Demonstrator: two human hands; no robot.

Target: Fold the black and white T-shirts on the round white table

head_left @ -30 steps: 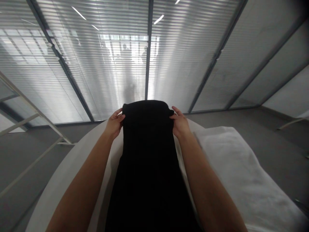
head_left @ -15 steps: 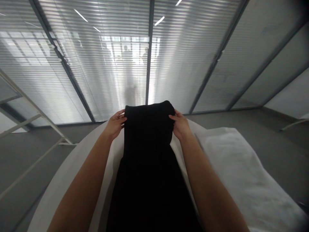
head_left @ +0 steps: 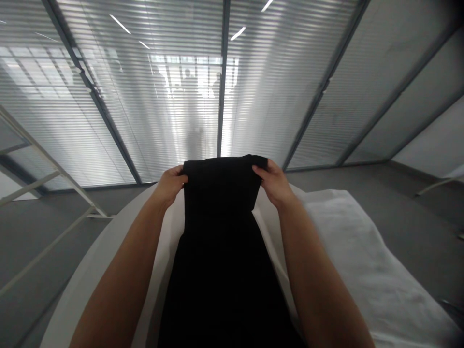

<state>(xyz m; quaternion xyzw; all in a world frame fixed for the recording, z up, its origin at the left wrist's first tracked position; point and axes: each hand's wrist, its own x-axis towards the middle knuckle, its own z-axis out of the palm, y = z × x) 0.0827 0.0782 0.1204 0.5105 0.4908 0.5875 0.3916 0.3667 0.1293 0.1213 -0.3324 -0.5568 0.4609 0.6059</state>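
A black garment (head_left: 224,251) lies lengthwise before me, its far end folded over; its exact kind cannot be made out in the dark cloth. My left hand (head_left: 169,186) pinches the far left corner of the fold between thumb and fingers. At the opposite corner, my right hand (head_left: 273,181) is closed on the edge, where a bit of cloth sticks out past the fingers. The far edge is held stretched between both hands. Under the garment is a white round-edged table (head_left: 105,251), partly covered by my forearms.
A folded white cloth (head_left: 362,261) lies to the right of my right forearm. On the left stands a pale metal frame (head_left: 54,164) with crossbars. Beyond the table is a glass partition with blinds (head_left: 174,96), dim figures behind it. Grey floor (head_left: 391,208) surrounds the table.
My right hand has shifted slightly outward and up, pulling the garment's right corner out into a small point. The left hand now grips its corner more tightly, fingers tucked behind the cloth.
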